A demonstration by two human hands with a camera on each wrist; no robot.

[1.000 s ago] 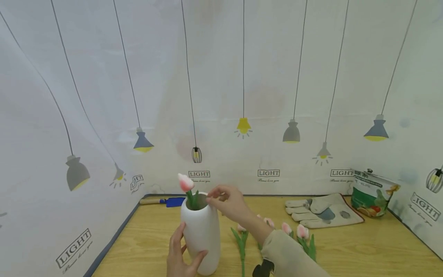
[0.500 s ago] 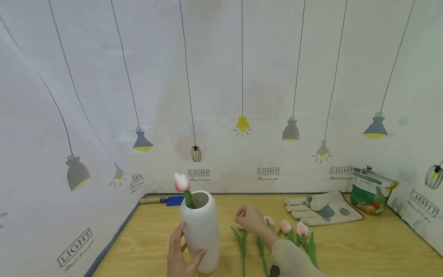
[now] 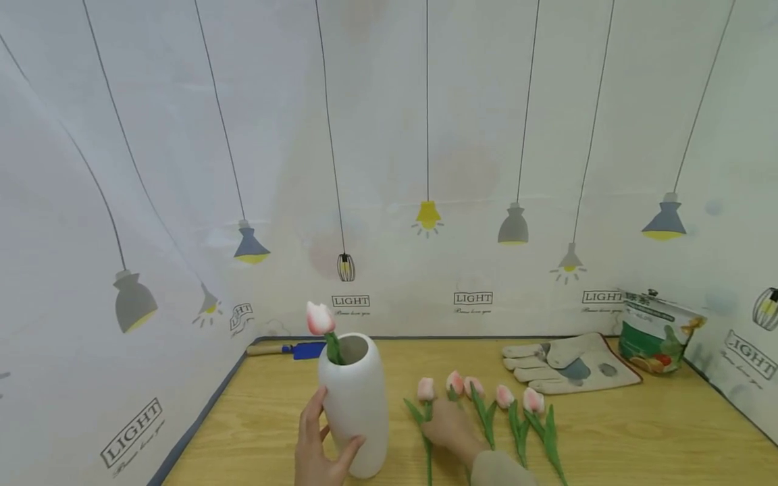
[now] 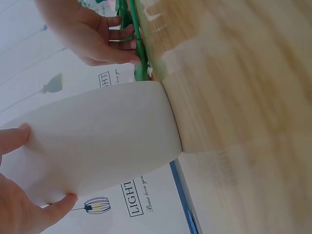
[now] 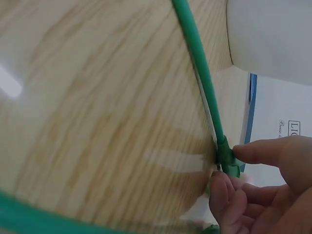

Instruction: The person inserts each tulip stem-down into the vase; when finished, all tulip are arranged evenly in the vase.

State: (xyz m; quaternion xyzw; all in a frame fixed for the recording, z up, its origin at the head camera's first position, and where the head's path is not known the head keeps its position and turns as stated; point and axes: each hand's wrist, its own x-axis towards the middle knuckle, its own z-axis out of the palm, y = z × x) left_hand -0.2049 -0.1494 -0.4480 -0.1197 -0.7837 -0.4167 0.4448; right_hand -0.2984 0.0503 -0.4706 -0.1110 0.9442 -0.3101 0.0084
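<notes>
A tall white vase (image 3: pixel 358 418) stands upright on the wooden table, with one pink-and-white tulip (image 3: pixel 320 318) leaning left out of its mouth. My left hand (image 3: pixel 319 449) grips the side of the vase, thumb in front and fingers round the far left. Down at the table to the right of the vase, my right hand (image 3: pixel 451 428) pinches the leftmost lying tulip (image 3: pixel 426 389). In the right wrist view thumb and fingertips meet either side of its green stem (image 5: pixel 202 73), just where the leaves begin. The left wrist view shows this same hand (image 4: pixel 97 39) beyond the vase.
Several more tulips (image 3: pixel 504 397) lie side by side to the right. Behind them are work gloves (image 3: pixel 574 368) and a green-and-white bag (image 3: pixel 656 337). A blue trowel (image 3: pixel 306 350) with a wooden handle lies at the back left. A printed backdrop (image 3: pixel 389 169) encloses the table.
My right hand has left the vase's mouth and come down rightward to the leftmost lying tulip. The tulip in the vase has tipped left. My left hand stays on the vase.
</notes>
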